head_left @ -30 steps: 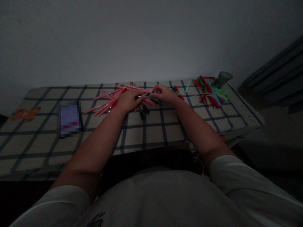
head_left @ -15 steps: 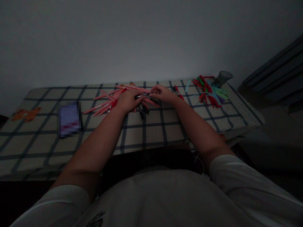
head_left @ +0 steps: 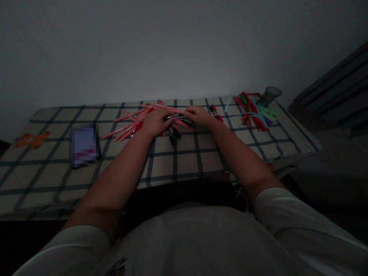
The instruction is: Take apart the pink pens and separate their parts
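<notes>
A pile of pink pens (head_left: 123, 131) lies spread across the checked cloth, with a few black pens (head_left: 171, 138) at its near side. Over the pile, my left hand (head_left: 154, 122) is closed, its thumb and fingers pinching a dark, shiny pen (head_left: 172, 116) that points to the right. My right hand (head_left: 199, 116) is curled at the right end of this pen, fingertips pressed together at it. Dim light and the bent fingers hide the exact grip there. Some pink and black pens lie beneath and between the hands.
Red pens (head_left: 216, 112) lie right of my right hand. Farther right are a heap of coloured strips (head_left: 254, 113) and a see-through cup (head_left: 270, 96). A phone-like device (head_left: 84, 146), blurred out, rests at left. The wall (head_left: 172, 53) rises behind the table.
My right hand has lowered slightly and its raised fingers have curled down toward the pen. My left hand stays in the same place.
</notes>
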